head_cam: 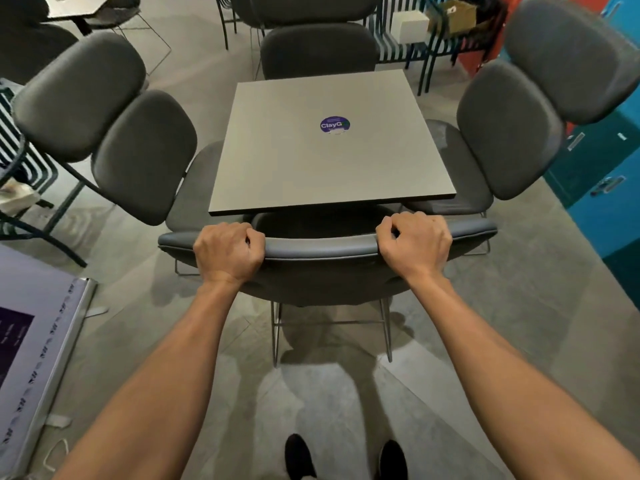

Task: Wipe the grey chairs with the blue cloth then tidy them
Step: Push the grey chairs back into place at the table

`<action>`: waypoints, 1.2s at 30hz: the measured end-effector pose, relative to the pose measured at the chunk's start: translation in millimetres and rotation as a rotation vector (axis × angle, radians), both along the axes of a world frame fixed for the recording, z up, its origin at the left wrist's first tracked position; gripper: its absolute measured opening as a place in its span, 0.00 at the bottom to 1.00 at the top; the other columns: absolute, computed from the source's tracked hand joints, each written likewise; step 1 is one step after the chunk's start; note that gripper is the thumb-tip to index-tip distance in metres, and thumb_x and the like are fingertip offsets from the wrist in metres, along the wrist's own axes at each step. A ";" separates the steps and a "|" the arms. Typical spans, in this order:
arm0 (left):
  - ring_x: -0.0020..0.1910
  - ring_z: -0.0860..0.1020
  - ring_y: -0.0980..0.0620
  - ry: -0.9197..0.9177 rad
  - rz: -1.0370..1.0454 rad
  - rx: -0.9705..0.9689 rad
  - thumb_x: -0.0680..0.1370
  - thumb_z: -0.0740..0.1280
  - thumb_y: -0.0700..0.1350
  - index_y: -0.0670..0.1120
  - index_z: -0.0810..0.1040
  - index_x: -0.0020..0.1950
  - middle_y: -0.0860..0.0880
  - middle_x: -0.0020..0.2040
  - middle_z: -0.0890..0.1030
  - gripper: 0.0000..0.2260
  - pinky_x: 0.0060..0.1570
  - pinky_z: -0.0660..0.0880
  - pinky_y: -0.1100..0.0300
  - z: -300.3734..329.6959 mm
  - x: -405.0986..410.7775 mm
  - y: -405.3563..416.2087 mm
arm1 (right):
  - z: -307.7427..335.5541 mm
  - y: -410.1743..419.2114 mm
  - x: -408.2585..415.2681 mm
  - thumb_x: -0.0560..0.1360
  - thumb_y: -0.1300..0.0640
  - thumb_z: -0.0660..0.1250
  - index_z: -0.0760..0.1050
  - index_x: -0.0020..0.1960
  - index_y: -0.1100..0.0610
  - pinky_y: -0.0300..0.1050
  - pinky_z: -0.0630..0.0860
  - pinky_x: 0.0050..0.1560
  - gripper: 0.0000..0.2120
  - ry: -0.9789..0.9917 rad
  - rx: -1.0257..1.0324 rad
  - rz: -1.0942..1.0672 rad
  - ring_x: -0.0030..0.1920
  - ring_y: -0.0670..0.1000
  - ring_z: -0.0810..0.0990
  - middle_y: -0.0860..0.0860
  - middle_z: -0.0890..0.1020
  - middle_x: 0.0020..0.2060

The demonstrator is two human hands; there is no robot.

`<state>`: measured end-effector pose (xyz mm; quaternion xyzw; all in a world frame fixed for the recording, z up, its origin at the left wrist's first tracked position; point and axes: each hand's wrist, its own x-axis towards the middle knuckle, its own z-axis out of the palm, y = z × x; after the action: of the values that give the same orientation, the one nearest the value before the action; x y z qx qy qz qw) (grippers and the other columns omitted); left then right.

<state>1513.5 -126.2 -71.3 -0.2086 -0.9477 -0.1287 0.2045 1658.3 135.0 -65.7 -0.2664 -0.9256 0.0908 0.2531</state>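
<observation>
A grey padded chair [322, 247] stands directly in front of me, its seat tucked under the near edge of a square grey table [304, 161]. My left hand [227, 252] grips the top of its backrest on the left. My right hand [417, 244] grips the same backrest on the right. More grey chairs surround the table: one at the left [145, 157], one at the right [505, 129], one at the far side [318, 50]. No blue cloth is in view.
A purple round sticker [335, 124] sits on the tabletop. Further grey chairs stand behind the left one [79, 95] and the right one [568, 57]. Blue lockers [602, 188] line the right side. A banner stand [31, 358] lies on the floor at the left. My shoes [346, 459] are below.
</observation>
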 end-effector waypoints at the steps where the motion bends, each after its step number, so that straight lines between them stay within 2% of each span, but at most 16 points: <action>1: 0.31 0.68 0.48 -0.027 0.000 0.003 0.76 0.55 0.51 0.44 0.81 0.33 0.45 0.29 0.77 0.21 0.36 0.65 0.55 1.7 3.5 -0.3 | 1.7 1.0 1.7 0.78 0.49 0.59 0.75 0.30 0.52 0.49 0.69 0.44 0.20 -0.003 -0.002 0.000 0.30 0.51 0.71 0.45 0.70 0.26; 5: 0.33 0.72 0.46 -0.124 0.007 -0.005 0.77 0.54 0.53 0.44 0.81 0.34 0.47 0.31 0.76 0.22 0.41 0.72 0.51 8.4 8.0 0.8 | 8.7 2.7 1.6 0.76 0.47 0.59 0.76 0.30 0.54 0.45 0.63 0.39 0.20 -0.016 0.001 -0.002 0.29 0.51 0.67 0.46 0.69 0.25; 8: 0.33 0.73 0.46 -0.146 0.016 -0.003 0.77 0.55 0.54 0.45 0.80 0.33 0.47 0.31 0.77 0.22 0.43 0.73 0.50 8.8 10.2 1.3 | 8.4 6.0 5.3 0.76 0.48 0.60 0.75 0.29 0.54 0.44 0.62 0.39 0.19 -0.019 0.010 0.011 0.28 0.51 0.67 0.46 0.69 0.24; 11: 0.32 0.74 0.44 -0.133 0.018 -0.005 0.77 0.55 0.53 0.45 0.79 0.33 0.46 0.31 0.77 0.21 0.42 0.73 0.51 5.4 14.9 1.1 | 2.4 11.1 9.6 0.76 0.47 0.60 0.74 0.29 0.53 0.43 0.61 0.38 0.19 -0.012 0.006 0.020 0.29 0.51 0.70 0.46 0.70 0.25; 16: 0.32 0.76 0.39 -0.102 0.039 -0.041 0.76 0.58 0.50 0.44 0.80 0.33 0.43 0.31 0.79 0.18 0.39 0.72 0.51 8.6 6.5 7.0 | 7.0 13.0 3.2 0.76 0.48 0.62 0.75 0.30 0.53 0.43 0.62 0.39 0.18 -0.017 -0.006 0.027 0.29 0.50 0.67 0.46 0.70 0.25; 20: 0.30 0.72 0.43 -0.082 0.044 -0.013 0.77 0.57 0.50 0.44 0.79 0.32 0.45 0.30 0.77 0.18 0.38 0.71 0.52 6.1 7.8 7.1 | 9.0 12.5 3.3 0.76 0.49 0.63 0.73 0.30 0.52 0.44 0.64 0.40 0.17 -0.054 0.003 0.042 0.28 0.50 0.67 0.46 0.70 0.25; 25: 0.34 0.73 0.47 -0.109 0.011 0.023 0.80 0.56 0.49 0.46 0.74 0.34 0.48 0.33 0.77 0.17 0.46 0.72 0.49 5.2 14.3 5.5 | 11.8 12.0 7.5 0.76 0.50 0.65 0.73 0.30 0.52 0.43 0.62 0.39 0.16 -0.046 0.014 0.054 0.28 0.50 0.65 0.45 0.69 0.25; 29: 0.43 0.74 0.49 -0.119 -0.035 0.037 0.86 0.54 0.50 0.49 0.74 0.41 0.51 0.40 0.79 0.16 0.57 0.70 0.49 -2.5 25.6 -2.0 | 13.0 10.7 12.1 0.78 0.48 0.61 0.73 0.32 0.52 0.45 0.66 0.41 0.18 -0.074 -0.022 0.089 0.29 0.49 0.68 0.45 0.69 0.26; 32: 0.54 0.74 0.49 -0.113 -0.073 0.032 0.86 0.53 0.52 0.50 0.77 0.51 0.50 0.51 0.81 0.15 0.67 0.65 0.49 -9.5 37.2 -6.8 | 13.6 6.6 15.2 0.81 0.48 0.57 0.71 0.34 0.51 0.51 0.71 0.51 0.19 -0.111 -0.059 0.125 0.32 0.49 0.69 0.44 0.68 0.27; 34: 0.67 0.72 0.49 -0.148 -0.096 0.067 0.87 0.53 0.54 0.50 0.79 0.62 0.51 0.63 0.80 0.17 0.76 0.58 0.47 -10.7 46.1 -11.0 | 13.6 4.0 16.9 0.83 0.47 0.55 0.74 0.39 0.50 0.53 0.70 0.59 0.18 -0.129 -0.115 0.164 0.37 0.49 0.75 0.45 0.75 0.33; 36: 0.75 0.67 0.48 -0.174 -0.107 0.095 0.86 0.57 0.55 0.51 0.76 0.70 0.52 0.71 0.76 0.17 0.80 0.54 0.46 -7.8 54.2 -18.0 | 18.3 -3.8 17.7 0.83 0.46 0.56 0.79 0.49 0.49 0.53 0.66 0.65 0.15 -0.141 -0.166 0.216 0.47 0.49 0.78 0.46 0.81 0.44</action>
<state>1567.7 -144.1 -79.1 -0.2371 -0.9422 -0.2017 0.1238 1675.9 131.1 -47.4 -0.1907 -0.9537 0.1747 0.1534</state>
